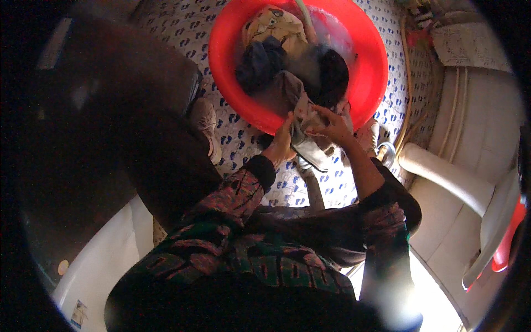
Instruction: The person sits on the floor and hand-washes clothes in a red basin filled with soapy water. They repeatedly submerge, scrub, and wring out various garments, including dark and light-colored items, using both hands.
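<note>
Both hands hold a greyish cloth garment [309, 120] over the near rim of a red plastic basin [369, 66]. My left hand [284, 143] grips its left side, thumb pointing up along the fabric. Across from it, my right hand [334, 126] has its fingers bent over the cloth's upper right part. One end of the garment trails into the basin and the other hangs outside toward the floor. Inside the basin lie a yellowish patterned cloth [278, 31], a dark blue cloth [259, 64] and a black cloth [334, 76], with cloudy water [336, 31] around them.
A pale hose [305, 14] reaches into the basin. The floor [236, 141] bears blue footprint shapes. A dark cabinet-like block [124, 74] stands left. At the right are a thick white pipe [446, 174], a tiled wall [477, 112] and a thin yellowish hose [408, 83].
</note>
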Tool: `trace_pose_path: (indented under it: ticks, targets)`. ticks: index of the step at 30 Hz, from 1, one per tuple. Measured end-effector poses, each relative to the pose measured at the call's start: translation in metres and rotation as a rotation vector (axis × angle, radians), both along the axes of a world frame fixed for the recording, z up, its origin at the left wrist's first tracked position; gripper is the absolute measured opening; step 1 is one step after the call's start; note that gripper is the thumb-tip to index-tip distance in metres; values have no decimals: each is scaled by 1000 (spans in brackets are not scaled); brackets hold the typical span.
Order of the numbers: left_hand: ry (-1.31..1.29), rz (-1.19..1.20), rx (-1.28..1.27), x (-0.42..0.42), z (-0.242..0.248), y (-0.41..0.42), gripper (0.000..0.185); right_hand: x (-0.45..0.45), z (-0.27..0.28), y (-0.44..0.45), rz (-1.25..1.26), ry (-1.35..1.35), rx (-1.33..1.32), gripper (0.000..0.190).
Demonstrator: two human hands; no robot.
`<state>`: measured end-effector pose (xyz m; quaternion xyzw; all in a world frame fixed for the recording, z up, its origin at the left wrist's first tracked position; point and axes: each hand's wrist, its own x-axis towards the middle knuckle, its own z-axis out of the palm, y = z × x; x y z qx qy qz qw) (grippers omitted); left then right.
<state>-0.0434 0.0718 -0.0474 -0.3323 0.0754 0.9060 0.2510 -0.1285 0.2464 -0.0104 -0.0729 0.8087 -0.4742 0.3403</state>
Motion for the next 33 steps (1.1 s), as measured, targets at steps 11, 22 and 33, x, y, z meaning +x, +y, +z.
trace_pose_path:
  ticks: [11, 22, 33]
  targets:
    - [59, 28, 118, -9, 60, 12, 65, 20, 28, -41, -251, 338, 210, 76]
    - [172, 46, 239, 9, 35, 8, 67, 39, 74, -59, -133, 340, 173, 80]
    - [289, -32, 307, 9, 24, -9, 69, 69, 79, -55, -54, 226, 112, 82]
